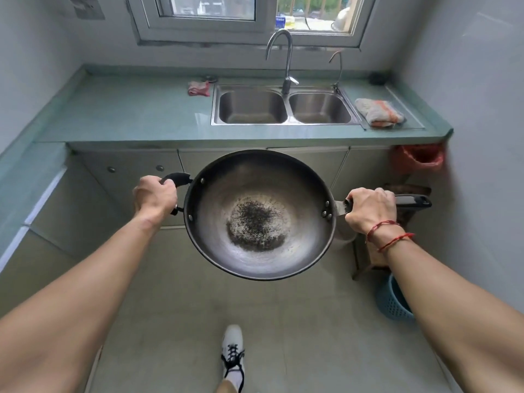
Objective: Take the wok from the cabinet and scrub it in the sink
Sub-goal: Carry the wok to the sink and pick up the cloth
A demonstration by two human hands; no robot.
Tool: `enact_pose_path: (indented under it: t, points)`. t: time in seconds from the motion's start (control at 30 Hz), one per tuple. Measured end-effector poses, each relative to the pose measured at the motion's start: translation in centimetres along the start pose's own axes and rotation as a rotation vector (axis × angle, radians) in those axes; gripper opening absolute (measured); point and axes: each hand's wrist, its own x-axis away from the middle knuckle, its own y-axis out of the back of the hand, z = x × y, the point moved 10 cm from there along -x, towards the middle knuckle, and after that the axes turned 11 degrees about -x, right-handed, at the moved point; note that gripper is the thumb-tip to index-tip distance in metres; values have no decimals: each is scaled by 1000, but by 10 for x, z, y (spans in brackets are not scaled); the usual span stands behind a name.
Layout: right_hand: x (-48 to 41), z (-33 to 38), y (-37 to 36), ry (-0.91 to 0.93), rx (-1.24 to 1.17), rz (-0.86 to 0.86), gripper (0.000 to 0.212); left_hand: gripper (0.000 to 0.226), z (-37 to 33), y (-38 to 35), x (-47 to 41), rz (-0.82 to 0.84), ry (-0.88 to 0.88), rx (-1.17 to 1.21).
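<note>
Left hand (154,195): arm outstretched, grip closed round the loop handle at 9 o'clock.
Right hand (370,209): grip closed round the long handle at 3 o'clock.
Round dark metal wok (259,215): held level above the floor, short of the double steel sink (283,107).
Writing: none legible.

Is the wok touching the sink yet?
Apart. The head view shows the wok held by both hands in the air, short of the sink.

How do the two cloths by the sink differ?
The pink cloth lies crumpled at the left of the sink, near the back wall; the grey cloth with orange stripes lies folded at the right. The pink one looks smaller. Both rest on the green counter, neither in a basin.
</note>
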Motion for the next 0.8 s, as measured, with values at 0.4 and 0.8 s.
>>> enact_pose_path:
  t: [0.4,0.8]
  points:
    - [-160,64,-34,-37,26,31,23,33,-48,-55,-165,38,-19,-13]
    - [-302,101,-42,-63,65,10,20,33,-123,-93,-303,31,-47,-52]
